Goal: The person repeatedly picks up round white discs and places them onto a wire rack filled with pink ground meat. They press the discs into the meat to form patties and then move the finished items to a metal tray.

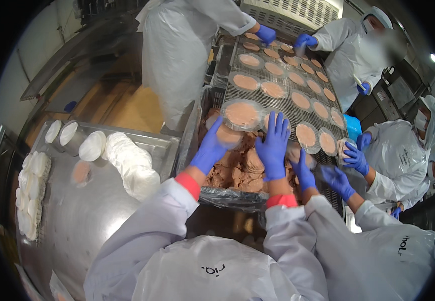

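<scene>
My left hand [210, 148], in a blue glove, grips a round pink meat patty [229, 136] at its left edge, above the near end of a mesh conveyor belt. The patty is slightly blurred. Just beyond it another patty [241, 114] lies on a clear round film on the belt. My right hand [272, 148], also gloved in blue, is open with its fingers stretched forward, partly covering a patty at the belt's end. Beneath both hands, a lined crate [187, 150] holds a heap of minced meat [242, 170].
Rows of patties on films cover the mesh belt [282, 103]. A co-worker's gloved hands [338, 183] work close on my right; other people stand along both sides. On my left, a steel table [97, 210] carries stacks of white discs [32, 195] and a loose patty [81, 172].
</scene>
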Demonstrator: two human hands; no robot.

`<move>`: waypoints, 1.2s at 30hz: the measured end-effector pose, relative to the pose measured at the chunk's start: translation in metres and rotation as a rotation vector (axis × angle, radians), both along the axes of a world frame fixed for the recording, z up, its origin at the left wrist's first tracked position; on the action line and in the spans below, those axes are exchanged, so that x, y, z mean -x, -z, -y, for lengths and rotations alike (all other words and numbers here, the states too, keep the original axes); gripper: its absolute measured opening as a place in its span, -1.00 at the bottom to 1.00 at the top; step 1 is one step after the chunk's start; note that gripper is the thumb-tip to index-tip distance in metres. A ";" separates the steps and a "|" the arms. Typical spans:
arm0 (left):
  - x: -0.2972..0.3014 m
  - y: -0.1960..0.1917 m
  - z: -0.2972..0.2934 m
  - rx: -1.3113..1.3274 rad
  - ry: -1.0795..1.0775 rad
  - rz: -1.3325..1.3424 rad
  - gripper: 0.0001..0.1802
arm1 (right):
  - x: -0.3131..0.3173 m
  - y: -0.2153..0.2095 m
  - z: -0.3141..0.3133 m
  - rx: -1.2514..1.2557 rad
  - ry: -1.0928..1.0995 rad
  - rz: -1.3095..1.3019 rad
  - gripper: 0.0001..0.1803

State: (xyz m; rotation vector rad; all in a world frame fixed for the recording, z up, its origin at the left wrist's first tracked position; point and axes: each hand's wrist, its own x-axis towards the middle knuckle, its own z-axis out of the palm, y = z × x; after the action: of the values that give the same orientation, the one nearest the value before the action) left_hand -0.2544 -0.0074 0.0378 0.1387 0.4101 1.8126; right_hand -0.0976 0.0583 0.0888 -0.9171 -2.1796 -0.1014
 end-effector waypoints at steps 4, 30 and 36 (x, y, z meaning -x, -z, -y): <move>-0.020 -0.008 -0.030 -0.006 -0.073 0.035 -0.51 | -0.017 0.040 -0.059 0.035 -0.037 0.141 -0.46; 0.058 0.049 0.244 0.449 -0.721 0.111 -0.70 | 0.055 0.060 0.162 2.308 -0.662 -1.004 -0.45; 0.016 0.007 0.037 0.161 -0.062 -0.213 -0.42 | 0.022 -0.014 0.045 0.510 -0.366 -0.845 -0.35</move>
State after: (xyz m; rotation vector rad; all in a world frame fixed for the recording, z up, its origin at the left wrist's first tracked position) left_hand -0.2709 -0.0448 0.0312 0.2104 0.7158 1.8233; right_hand -0.1191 0.0129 0.1025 -0.6265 -1.5300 0.8937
